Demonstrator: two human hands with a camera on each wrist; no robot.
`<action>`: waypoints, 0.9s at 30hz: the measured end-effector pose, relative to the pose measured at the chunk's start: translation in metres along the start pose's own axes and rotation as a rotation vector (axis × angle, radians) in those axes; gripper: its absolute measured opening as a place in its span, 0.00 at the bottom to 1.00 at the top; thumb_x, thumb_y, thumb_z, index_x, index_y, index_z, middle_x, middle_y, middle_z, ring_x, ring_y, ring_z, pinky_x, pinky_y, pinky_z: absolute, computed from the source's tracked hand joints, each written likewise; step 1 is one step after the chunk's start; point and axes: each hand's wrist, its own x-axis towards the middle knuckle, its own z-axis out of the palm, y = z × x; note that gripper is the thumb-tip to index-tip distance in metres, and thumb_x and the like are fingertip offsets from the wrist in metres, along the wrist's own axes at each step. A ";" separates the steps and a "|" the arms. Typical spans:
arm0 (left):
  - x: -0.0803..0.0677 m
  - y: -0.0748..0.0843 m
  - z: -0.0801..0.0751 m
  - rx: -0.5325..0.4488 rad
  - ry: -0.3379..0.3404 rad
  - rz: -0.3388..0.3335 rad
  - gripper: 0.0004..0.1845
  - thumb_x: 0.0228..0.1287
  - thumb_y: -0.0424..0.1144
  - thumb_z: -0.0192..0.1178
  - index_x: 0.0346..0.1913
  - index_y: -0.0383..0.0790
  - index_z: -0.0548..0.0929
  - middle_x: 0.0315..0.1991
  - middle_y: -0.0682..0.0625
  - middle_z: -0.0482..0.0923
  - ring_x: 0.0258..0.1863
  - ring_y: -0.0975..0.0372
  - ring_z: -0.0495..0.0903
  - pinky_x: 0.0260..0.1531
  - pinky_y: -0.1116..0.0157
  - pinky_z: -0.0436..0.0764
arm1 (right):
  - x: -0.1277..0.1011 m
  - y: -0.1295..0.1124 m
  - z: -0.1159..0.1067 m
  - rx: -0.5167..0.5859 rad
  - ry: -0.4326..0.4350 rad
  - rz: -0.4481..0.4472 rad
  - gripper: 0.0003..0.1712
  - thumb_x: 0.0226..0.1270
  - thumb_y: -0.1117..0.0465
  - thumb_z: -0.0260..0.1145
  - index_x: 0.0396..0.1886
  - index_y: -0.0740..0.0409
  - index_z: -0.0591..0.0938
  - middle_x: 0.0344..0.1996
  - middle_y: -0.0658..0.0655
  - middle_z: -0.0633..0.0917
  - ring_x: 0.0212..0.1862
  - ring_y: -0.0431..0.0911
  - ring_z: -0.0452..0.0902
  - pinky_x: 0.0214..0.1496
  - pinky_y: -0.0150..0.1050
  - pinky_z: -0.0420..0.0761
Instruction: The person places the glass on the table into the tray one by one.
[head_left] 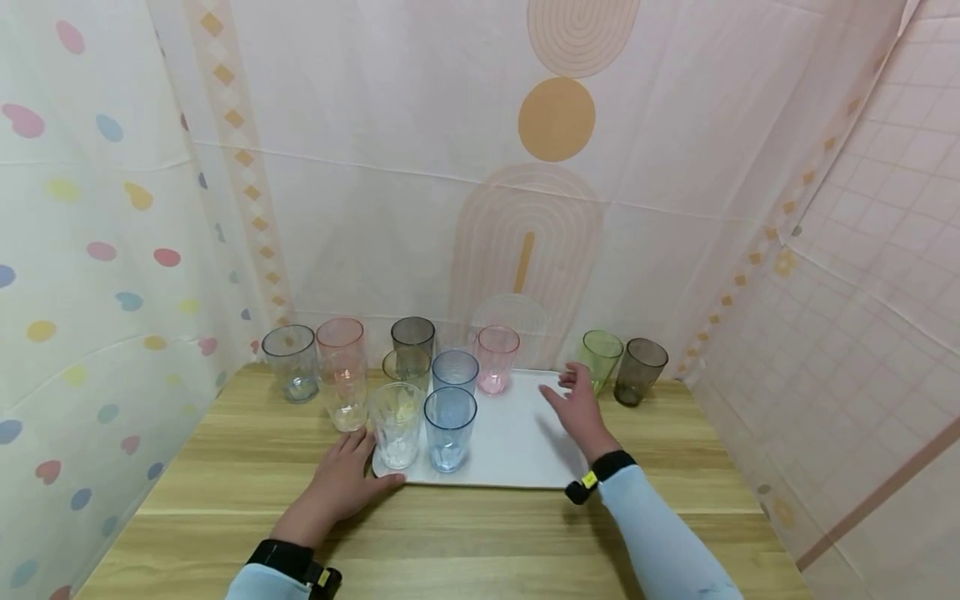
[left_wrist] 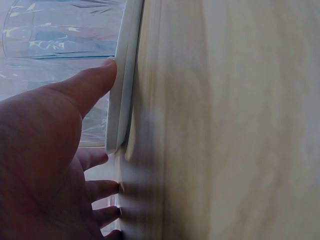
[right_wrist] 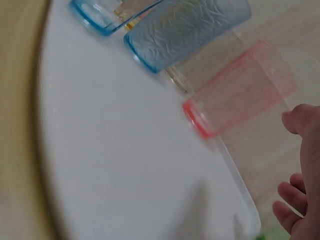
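My left hand (head_left: 341, 483) rests at the near left corner of a white tray (head_left: 517, 442). In the left wrist view its thumb (left_wrist: 97, 80) lies against the tray's rim, and the other fingers reach past the corner. Just beyond that hand, a clear tumbler (head_left: 396, 429) and a blue tumbler (head_left: 450, 437) stand on the tray. My right hand (head_left: 581, 412) hovers over the tray's right side, fingers apart and holding nothing, close in front of a green tumbler (head_left: 602, 348). A pink tumbler (right_wrist: 240, 95) stands at the tray's back edge, left of the right hand.
Another blue tumbler (head_left: 455, 367), an amber one (head_left: 405, 364) and a dark grey one (head_left: 412, 332) cluster at the back left of the tray. More glasses, including a bluish-grey tumbler (head_left: 291, 367), stand left of it. A brown tumbler (head_left: 641, 371) stands right. Curtains surround the wooden table (head_left: 480, 542).
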 end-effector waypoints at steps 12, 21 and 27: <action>0.001 0.002 -0.001 0.018 -0.001 0.019 0.61 0.66 0.73 0.70 0.79 0.21 0.68 0.81 0.20 0.59 0.80 0.24 0.57 0.77 0.26 0.60 | -0.023 0.046 -0.101 -0.131 0.256 0.011 0.16 0.82 0.53 0.72 0.49 0.63 0.84 0.40 0.59 0.85 0.40 0.45 0.80 0.40 0.31 0.79; 0.002 0.001 -0.001 0.017 -0.018 0.010 0.62 0.67 0.73 0.70 0.80 0.20 0.67 0.81 0.21 0.59 0.81 0.25 0.56 0.77 0.27 0.60 | 0.004 0.052 -0.121 -0.034 0.346 0.101 0.50 0.76 0.49 0.77 0.79 0.69 0.58 0.67 0.73 0.67 0.65 0.64 0.68 0.64 0.57 0.75; 0.001 0.001 -0.002 0.020 -0.017 0.011 0.62 0.67 0.74 0.69 0.80 0.20 0.67 0.81 0.21 0.59 0.81 0.25 0.56 0.77 0.27 0.60 | 0.020 0.059 -0.124 0.052 0.263 0.121 0.64 0.75 0.51 0.78 0.90 0.59 0.42 0.83 0.74 0.55 0.82 0.69 0.55 0.80 0.66 0.66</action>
